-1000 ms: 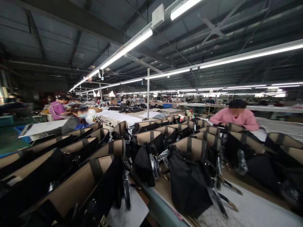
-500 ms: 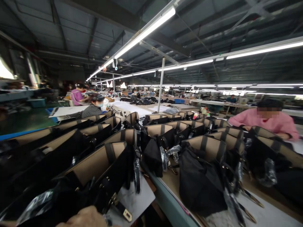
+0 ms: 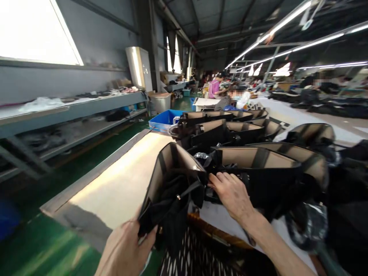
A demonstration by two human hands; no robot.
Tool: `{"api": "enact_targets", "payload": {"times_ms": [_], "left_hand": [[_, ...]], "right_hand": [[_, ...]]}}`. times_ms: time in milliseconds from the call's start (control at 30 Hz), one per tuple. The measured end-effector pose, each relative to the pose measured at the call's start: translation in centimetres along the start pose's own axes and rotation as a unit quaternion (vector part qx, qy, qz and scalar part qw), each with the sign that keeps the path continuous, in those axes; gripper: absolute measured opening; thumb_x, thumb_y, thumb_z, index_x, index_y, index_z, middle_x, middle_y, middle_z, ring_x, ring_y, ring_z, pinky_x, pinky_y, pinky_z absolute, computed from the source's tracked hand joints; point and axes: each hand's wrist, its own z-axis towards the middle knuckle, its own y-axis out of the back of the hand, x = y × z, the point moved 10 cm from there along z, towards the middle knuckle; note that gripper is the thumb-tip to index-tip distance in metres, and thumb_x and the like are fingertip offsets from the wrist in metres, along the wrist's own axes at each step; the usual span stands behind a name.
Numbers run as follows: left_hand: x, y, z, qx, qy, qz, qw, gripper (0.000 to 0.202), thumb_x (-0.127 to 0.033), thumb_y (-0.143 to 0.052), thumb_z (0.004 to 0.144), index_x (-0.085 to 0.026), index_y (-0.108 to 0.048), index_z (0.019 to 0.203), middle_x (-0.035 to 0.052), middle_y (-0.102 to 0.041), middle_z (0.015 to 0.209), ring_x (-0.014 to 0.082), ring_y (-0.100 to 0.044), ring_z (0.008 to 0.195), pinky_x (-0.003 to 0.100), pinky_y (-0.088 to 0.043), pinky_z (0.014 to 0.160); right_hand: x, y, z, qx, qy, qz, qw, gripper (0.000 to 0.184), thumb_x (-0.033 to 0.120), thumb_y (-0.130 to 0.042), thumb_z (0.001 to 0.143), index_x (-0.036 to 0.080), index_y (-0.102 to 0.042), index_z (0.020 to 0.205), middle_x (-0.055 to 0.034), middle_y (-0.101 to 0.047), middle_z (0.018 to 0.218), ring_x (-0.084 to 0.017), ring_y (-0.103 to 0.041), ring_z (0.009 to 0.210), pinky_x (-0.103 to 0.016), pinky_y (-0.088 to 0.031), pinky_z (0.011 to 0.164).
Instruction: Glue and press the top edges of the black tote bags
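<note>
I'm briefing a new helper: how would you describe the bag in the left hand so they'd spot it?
Find the pale tabletop beside the green floor on the left. At its right edge is an open black bag, beige inside. Unlike the neighbouring bags, it is gripped at its near edge by the left hand.

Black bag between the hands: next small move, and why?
Probably firm up the right hand on the black bag before shifting it. The left hand grips its near edge, but whether the right one holds the far corner or only rests by it can't be told. Other bags crowd that side, so a loose corner might catch.
</note>
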Motion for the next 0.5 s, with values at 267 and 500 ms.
{"api": "enact_targets", "payload": {"times_ms": [267, 500], "left_hand": [[-3.6, -0.2, 0.3, 0.007, -0.035, -0.062, 0.997, 0.019, -0.026, -0.055, 0.072, -0.021, -0.059, 0.090, -0.0023, -0.060, 0.062, 0.0167, -0.054, 0.057, 0.022, -0.034, 0.050], [-4.6, 0.2, 0.5, 0.024, -0.044, -0.074, 0.996, 0.020, -0.026, -0.053, 0.078, -0.019, -0.056, 0.096, -0.0048, -0.057, 0.059, 0.0135, -0.052, 0.053, 0.020, -0.034, 0.048]], "right_hand": [[2.0, 1.9, -3.0, -0.036, -0.045, -0.002, 0.998, 0.031, 0.020, -0.029, 0.099, 0.008, -0.056, 0.108, -0.0169, -0.056, 0.104, -0.033, -0.051, 0.096, -0.047, -0.039, 0.081], [9.4, -0.7, -8.4, -0.047, -0.044, 0.154, 0.986, 0.021, 0.033, -0.048, 0.096, 0.016, -0.052, 0.106, -0.0094, -0.063, 0.091, -0.022, -0.063, 0.066, -0.029, -0.048, 0.056]]}}
